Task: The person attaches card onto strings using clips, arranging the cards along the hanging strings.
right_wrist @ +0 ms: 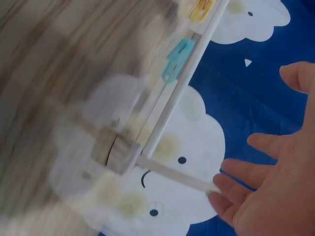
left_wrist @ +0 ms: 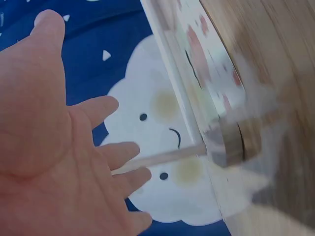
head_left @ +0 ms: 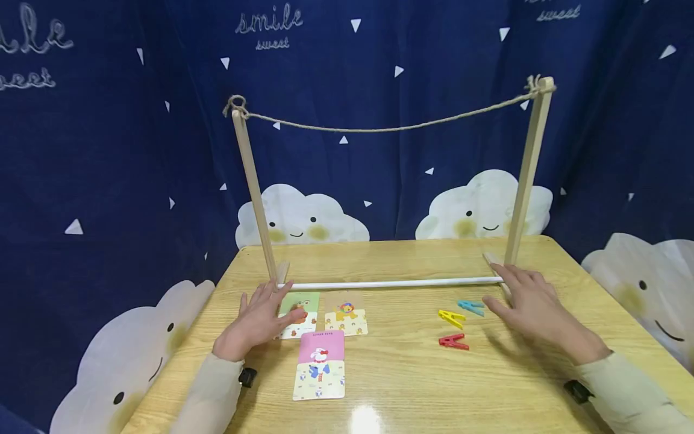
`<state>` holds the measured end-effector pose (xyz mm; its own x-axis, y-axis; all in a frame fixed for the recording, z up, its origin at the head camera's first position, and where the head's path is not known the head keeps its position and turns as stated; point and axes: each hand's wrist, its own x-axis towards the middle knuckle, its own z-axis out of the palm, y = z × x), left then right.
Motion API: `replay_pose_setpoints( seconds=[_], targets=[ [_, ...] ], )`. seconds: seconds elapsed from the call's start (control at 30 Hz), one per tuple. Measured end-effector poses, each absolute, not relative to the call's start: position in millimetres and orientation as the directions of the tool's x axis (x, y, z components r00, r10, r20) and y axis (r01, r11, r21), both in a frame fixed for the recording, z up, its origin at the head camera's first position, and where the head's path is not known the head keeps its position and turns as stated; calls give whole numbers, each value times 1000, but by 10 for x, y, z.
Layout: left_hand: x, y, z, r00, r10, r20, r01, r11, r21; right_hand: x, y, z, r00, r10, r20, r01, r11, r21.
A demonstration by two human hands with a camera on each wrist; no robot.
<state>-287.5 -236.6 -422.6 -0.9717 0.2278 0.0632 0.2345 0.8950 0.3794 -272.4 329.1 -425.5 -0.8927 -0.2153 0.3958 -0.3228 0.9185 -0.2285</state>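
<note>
A wooden frame has a left post point(head_left: 253, 193) and a right post point(head_left: 530, 175), with a twine point(head_left: 368, 130) sagging between their tops and a white rod point(head_left: 390, 283) low across them. By the left post's base is my left hand point(head_left: 255, 322), fingers spread and empty. My right hand point(head_left: 534, 307) is by the right post's base, also holding nothing. Both wrist views show the left palm point(left_wrist: 59, 142) and right palm point(right_wrist: 280, 172) with fingers apart; contact with the frame cannot be told.
Green point(head_left: 298, 301), lion point(head_left: 347, 322) and pink point(head_left: 320, 367) cards lie left of centre. Blue point(head_left: 470, 307), yellow point(head_left: 452, 317) and red point(head_left: 453, 342) clothespins lie left of my right hand. A dark blue curtain point(head_left: 379, 181) hangs behind the wooden table point(head_left: 401, 374).
</note>
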Motion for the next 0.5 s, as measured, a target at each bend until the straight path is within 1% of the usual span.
replay_pose_setpoints(
  seconds=[0.2, 0.4, 0.5],
  targets=[
    [-2845, -2251, -4272, -946, 313, 87, 320, 853, 413, -2690, 3150, -4287, -862, -276, 426, -415, 866, -279],
    [-2822, -2152, -4345, -930, 358, 80, 357, 829, 431, -2645, 3041, -4370, -851, -321, 415, -470, 818, -332],
    [-2804, -2113, -4350, -921, 377, 97, 378, 804, 459, -2640, 2985, -4418, -839, -360, 407, -503, 799, -330]
  ],
)
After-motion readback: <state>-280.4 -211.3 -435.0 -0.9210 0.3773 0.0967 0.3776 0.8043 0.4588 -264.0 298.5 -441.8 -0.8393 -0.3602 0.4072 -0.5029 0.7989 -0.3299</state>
